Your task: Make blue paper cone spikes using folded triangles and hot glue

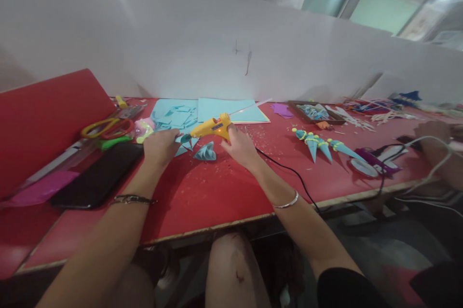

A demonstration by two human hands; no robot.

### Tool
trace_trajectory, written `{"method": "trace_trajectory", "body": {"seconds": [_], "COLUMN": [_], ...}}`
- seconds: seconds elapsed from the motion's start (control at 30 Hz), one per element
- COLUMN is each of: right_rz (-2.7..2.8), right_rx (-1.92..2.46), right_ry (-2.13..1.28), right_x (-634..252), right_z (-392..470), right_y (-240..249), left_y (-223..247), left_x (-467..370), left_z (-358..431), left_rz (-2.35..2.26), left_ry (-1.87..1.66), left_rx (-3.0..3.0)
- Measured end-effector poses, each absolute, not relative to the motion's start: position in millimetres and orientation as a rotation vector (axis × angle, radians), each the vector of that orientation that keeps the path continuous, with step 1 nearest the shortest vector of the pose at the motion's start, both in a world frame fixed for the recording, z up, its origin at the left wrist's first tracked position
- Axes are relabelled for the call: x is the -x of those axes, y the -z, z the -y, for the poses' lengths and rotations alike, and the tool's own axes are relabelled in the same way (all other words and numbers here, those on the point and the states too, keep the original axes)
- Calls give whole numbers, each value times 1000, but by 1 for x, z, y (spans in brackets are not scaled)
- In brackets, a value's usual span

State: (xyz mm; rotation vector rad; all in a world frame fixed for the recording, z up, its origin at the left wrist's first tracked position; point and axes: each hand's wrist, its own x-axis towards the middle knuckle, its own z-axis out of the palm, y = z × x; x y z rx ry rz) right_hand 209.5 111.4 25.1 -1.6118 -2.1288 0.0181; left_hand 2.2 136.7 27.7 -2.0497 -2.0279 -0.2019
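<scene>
My right hand is wrapped round the handle of a yellow glue gun, with a clear glue stick poking out of its back end. The gun's nozzle points left, close to a small blue paper piece pinched in the fingers of my left hand. Whether the nozzle touches the paper I cannot tell. Just below the gun, a blue folded-paper cone cluster rests on the red table. Loose blue paper triangles lie beside my left fingers.
Blue sheets and cut pieces lie at the back. Scissors and a black phone are on the left. Finished-looking blue cones with yellow beads, a brown tray and a co-worker's hand are on the right. A black cord trails rightward.
</scene>
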Motion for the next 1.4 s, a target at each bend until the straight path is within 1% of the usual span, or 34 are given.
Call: {"method": "trace_trajectory", "body": {"seconds": [0.53, 0.93, 1.03, 1.23, 1.4], "right_rz": [2130, 2109, 2068, 1941, 1901], "right_rx": [1644, 1643, 1612, 1584, 1585], "right_ry": [117, 152, 142, 91, 90], "right_x": [-211, -211, -211, -215, -216], "right_z": [-112, -114, -115, -114, -114], "right_y": [-26, -24, -23, -25, -26], "left_y": [-29, -25, -22, -8, -6], "left_x": [-3, 0, 3, 8, 11], "left_z": [-138, -140, -144, -159, -163], "left_rz": [2059, 2043, 2012, 1790, 1746], "left_ry": [215, 244, 344, 671, 663], "left_rx": [2053, 2063, 2128, 2467, 2523]}}
